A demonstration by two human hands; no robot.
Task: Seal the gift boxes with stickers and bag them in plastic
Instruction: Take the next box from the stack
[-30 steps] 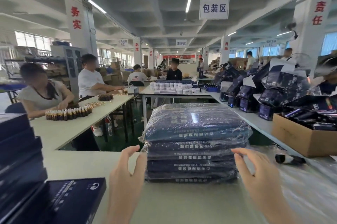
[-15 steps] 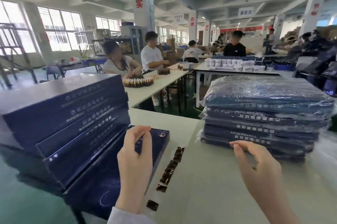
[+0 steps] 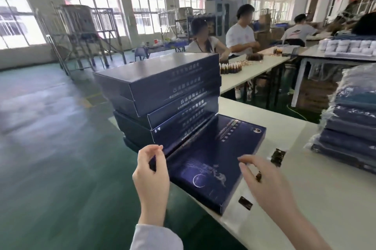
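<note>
Head view: a dark blue gift box lies flat on the white tabletop, touching the foot of a tall stack of boxes. The left hand is at the box's near left corner, its fingers curled; whether they pinch the box I cannot tell. The right hand hovers over the right edge, its fingers released and spread, near the brown stickers. The bagged boxes are stacked far right.

Curls the left hand at the left corner of a flat navy gift box, fingertips close to its edge, contact unclear. Holds the right hand spread and loose over the box's right edge. Just beyond the left fingers, a tall stack of boxes; just right of the right hand, dark stickers on the white table; farther right, bagged boxes.
</note>
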